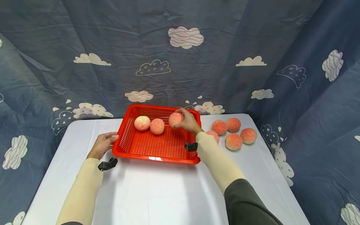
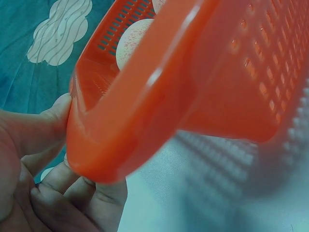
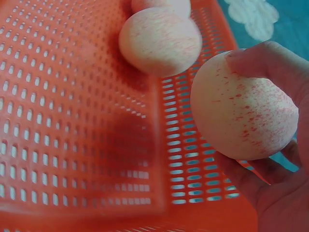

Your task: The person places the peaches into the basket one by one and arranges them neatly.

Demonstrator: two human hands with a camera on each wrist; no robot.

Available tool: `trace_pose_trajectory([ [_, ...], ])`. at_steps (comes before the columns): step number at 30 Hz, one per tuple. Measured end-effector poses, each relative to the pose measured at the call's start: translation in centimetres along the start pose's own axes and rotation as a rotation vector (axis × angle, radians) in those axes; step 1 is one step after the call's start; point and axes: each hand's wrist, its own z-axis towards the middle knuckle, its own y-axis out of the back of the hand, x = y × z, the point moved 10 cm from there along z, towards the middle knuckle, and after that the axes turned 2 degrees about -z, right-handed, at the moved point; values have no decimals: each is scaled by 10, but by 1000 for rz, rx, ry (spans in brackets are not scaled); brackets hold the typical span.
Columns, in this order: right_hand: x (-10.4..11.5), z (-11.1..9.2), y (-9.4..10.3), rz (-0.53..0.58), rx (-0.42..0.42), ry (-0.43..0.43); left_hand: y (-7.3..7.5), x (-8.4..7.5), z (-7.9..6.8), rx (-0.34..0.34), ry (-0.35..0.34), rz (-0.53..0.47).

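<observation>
A red plastic basket [image 1: 157, 145] with perforated walls stands on the table. My left hand [image 1: 102, 145] pinches its left rim, thumb above and fingers below, as the left wrist view shows. Over the basket's back right part, my right hand [image 1: 192, 122] holds a pink-speckled peach [image 3: 244, 108] between thumb and fingers. Two more peaches lie inside near the back wall: a paler one [image 1: 142, 123] on the left and a pinker one [image 1: 157, 126] beside it.
Right of the basket, several peaches lie loosely grouped on the white-covered table [image 1: 168, 193], one of them [image 1: 233, 142] nearest the front. The right forearm partly hides another peach [image 1: 213, 135]. A dark cloud-patterned curtain [image 1: 152, 40] hangs behind and at both sides.
</observation>
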Motion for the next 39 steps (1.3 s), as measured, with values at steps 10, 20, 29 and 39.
trace_pose_trajectory([
  [10,-26,4,-25,-46,16,-116,-4,-3,1,9,-10,11],
  [20,-38,4,-40,-132,-4,-118,-6,-3,3,3,0,17],
  [29,-37,1,-48,-186,51,-167,-7,-3,3,9,-3,17],
  [39,-13,-10,-27,-134,62,-129,1,3,2,2,2,-2],
])
